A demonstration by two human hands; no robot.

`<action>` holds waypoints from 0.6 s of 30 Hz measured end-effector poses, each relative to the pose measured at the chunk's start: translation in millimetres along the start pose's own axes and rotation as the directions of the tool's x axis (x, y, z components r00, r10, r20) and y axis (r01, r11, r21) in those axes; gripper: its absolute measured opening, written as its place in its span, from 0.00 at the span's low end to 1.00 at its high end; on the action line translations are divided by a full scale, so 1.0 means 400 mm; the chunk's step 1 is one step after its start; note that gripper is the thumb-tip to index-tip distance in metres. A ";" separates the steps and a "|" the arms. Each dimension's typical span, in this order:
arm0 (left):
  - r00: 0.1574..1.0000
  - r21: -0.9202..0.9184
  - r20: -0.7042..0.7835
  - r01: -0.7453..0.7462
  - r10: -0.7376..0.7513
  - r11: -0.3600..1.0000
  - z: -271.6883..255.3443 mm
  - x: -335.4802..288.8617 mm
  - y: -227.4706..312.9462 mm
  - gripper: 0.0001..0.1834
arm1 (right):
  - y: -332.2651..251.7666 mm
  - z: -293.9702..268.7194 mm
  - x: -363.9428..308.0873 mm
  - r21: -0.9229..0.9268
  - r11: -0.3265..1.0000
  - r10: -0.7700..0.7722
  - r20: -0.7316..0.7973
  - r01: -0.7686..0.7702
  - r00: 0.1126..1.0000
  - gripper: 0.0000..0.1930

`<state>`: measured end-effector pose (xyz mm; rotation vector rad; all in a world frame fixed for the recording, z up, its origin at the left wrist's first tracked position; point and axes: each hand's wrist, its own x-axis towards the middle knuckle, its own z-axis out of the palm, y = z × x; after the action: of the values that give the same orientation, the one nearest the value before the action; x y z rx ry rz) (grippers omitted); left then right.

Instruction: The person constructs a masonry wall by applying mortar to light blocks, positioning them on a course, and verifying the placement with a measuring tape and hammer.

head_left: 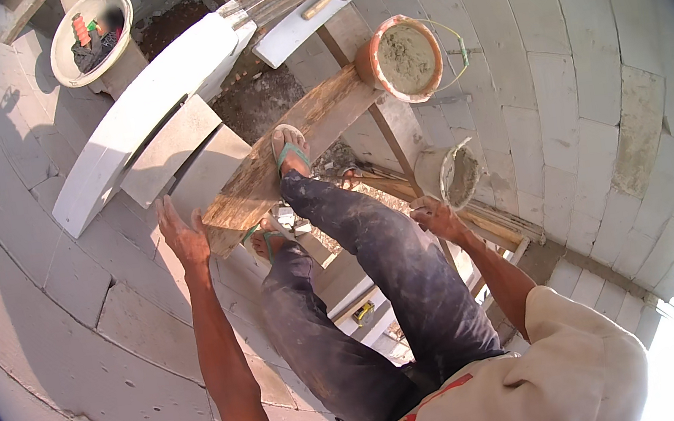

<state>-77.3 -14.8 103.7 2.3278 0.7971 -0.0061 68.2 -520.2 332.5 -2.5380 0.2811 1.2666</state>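
Head view: the wooden plank runs slantwise through the middle, its near end just right of the person's left hand and its far end under an orange bucket. The left hand is open, fingers spread and pointing forward, with nothing in its grasp; whether it touches the plank's edge or the blocks behind it I cannot tell. Well apart from it, the right hand sits on the other side of the legs, its fingers bent, just below a pale grey bucket. Whether those fingers grip anything is unclear (the bucket and a dark bar both lie close by).

One foot, in a green-strapped sandal, stands on the plank; the other is lower, beside the near end. Dusty dark trousers cover the legs between the two arms. Grey mortar fills much of the orange bucket, whose thin handle hangs out to the right.

Farther out, two grey blocks lie beyond the left hand, next to a long white panel. A wooden-handled tool rests on a white board near the top. At upper left, a pale basin holds dark cloth and something red-handled. Below, between the legs, a small yellow-and-black object shows. Pale block walls rise at both sides.
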 end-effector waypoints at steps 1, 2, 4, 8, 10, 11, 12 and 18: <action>1.000 0.004 0.002 -0.014 0.014 1.000 0.008 0.034 0.005 0.41 | -0.011 0.037 0.007 0.048 0.998 0.039 0.057 -0.042 0.998 0.22; 0.999 0.048 0.011 -0.035 0.035 0.998 0.019 0.067 0.006 0.42 | -0.006 0.066 0.027 0.076 0.997 0.004 0.078 -0.010 0.997 0.21; 0.997 0.094 0.032 -0.079 0.077 0.992 0.040 0.121 0.001 0.43 | 0.039 0.139 0.043 0.125 0.992 -0.023 0.090 0.012 0.996 0.21; 0.981 0.195 0.003 -0.191 0.194 0.962 0.086 0.190 -0.023 0.44 | 0.056 0.224 0.101 0.173 0.985 -0.040 0.099 0.023 0.994 0.20; 0.974 0.215 0.010 -0.221 0.224 0.951 0.111 0.204 -0.039 0.45 | 0.021 0.236 0.157 0.190 0.980 -0.073 0.086 0.056 0.994 0.19; 0.977 0.264 0.016 -0.208 0.212 0.942 0.130 0.202 -0.046 0.44 | -0.003 0.237 0.192 0.198 0.977 -0.093 0.073 0.077 0.993 0.19; 0.979 0.311 0.015 -0.197 0.203 0.930 0.146 0.209 -0.050 0.44 | -0.026 0.238 0.232 0.204 0.974 -0.115 0.054 0.102 0.992 0.19; 0.982 0.436 -0.043 -0.148 0.185 0.888 0.191 0.202 -0.032 0.46 | -0.124 0.243 0.507 0.251 0.939 -0.214 -0.118 0.237 0.970 0.16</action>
<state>-3.3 -8.9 19.8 2.8306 0.6837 -0.0111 131.1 -449.5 122.5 -2.3239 0.1582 0.9626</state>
